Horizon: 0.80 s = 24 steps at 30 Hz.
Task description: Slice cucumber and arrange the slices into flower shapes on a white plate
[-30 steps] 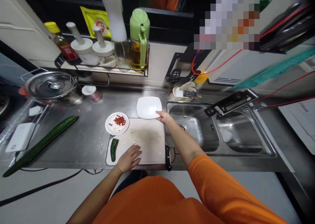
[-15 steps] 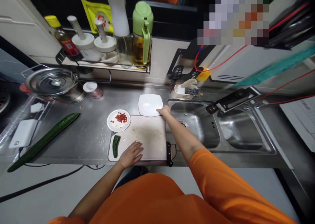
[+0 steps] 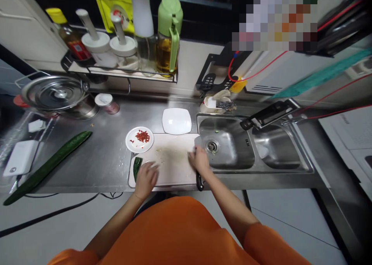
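Note:
A white cutting board (image 3: 174, 172) lies before me on the steel counter. On its left side is a short cucumber piece (image 3: 136, 166), partly covered by my left hand (image 3: 147, 179), whose spread fingers are slightly blurred. I cannot make out whether that hand touches the piece. At the board's right edge lies a knife with a black handle (image 3: 199, 182). Over the knife is my right hand (image 3: 200, 160), its fingers smeared by motion, so any grip is unclear. A white plate (image 3: 176, 121) sits behind the board. Chopped red bits rest on a round white plate (image 3: 130, 144).
A double sink (image 3: 252, 156) adjoins the board on the right. To the left lie a long cucumber (image 3: 49, 166), a white device (image 3: 20, 158) and a lidded steel pot (image 3: 83, 111). Bottles and jars stand on a wall rack (image 3: 116, 71). A small tub (image 3: 110, 106) sits behind.
My right hand has let go of the white plate and come back toward me over the knife. My left hand has shifted left, to the cucumber piece.

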Available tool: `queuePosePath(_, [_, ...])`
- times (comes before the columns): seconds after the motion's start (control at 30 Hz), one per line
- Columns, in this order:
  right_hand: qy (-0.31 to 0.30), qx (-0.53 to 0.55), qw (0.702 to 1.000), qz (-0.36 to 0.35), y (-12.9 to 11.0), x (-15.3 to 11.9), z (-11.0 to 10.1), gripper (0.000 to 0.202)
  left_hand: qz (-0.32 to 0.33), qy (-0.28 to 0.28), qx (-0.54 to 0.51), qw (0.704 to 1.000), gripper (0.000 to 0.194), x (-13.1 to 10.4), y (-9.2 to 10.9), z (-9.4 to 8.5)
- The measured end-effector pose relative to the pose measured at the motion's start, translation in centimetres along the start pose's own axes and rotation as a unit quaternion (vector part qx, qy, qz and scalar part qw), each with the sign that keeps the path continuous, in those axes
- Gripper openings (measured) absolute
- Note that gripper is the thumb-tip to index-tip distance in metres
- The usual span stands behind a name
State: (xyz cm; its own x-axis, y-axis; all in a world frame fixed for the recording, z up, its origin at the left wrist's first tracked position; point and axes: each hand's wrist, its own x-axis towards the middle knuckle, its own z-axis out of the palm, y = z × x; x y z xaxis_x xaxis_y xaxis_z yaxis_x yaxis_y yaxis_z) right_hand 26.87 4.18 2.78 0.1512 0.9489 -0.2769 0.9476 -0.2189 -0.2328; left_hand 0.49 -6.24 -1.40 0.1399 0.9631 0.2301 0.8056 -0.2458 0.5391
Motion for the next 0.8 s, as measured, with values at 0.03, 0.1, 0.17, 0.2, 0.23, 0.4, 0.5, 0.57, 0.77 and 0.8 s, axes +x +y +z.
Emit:
queuePosePath(0.03, [-0.002,-0.02,1.0,-0.002,0.7,-1.9,0.5,0.034,-0.058,0.024,0.028,0.998,0.029,-0.1,-0.3,-0.6])
queuePosePath(0.1, [-0.006,-0.057,0.998,0.009,1.9,-4.9,1.3,0.034,-0.172,0.065,0.085,0.979,0.036,-0.1,-1.0,-1.5])
queuePosePath(0.17, [-0.016,-0.077,0.997,0.027,2.6,-6.4,1.8,0.038,-0.247,0.079,0.119,0.958,0.046,0.1,-1.7,-1.9])
queuePosePath(0.2, [-0.022,-0.08,0.996,0.037,2.7,-6.8,2.0,0.038,-0.268,0.075,0.124,0.953,0.049,0.2,-2.0,-1.9])
queuePosePath(0.23, [-0.027,-0.078,0.996,0.046,2.8,-6.9,2.1,0.038,-0.278,0.068,0.119,0.951,0.049,0.3,-2.3,-1.9])
queuePosePath(0.4, [-0.021,-0.044,0.997,0.066,2.1,-6.6,2.6,0.033,-0.237,0.056,0.034,0.969,0.04,0.7,-2.8,-1.4])
queuePosePath(0.5, [0.014,-0.016,0.997,0.079,1.7,-7.0,2.7,0.033,-0.168,0.051,-0.036,0.984,0.038,1.3,-1.5,-0.9])
queuePosePath(0.57, [0.045,0.016,0.997,0.062,1.7,-7.5,2.5,0.034,-0.125,0.019,-0.085,0.988,0.036,2.2,0.3,0.1])
queuePosePath(0.77, [0.024,0.158,0.983,-0.096,2.2,-8.8,1.6,0.035,-0.029,-0.048,-0.137,0.989,0.031,4.9,5.0,4.2])
queuePosePath(0.8, [0.004,0.177,0.977,-0.118,2.3,-8.8,1.5,0.035,-0.024,-0.052,-0.129,0.99,0.031,5.2,5.3,4.6])
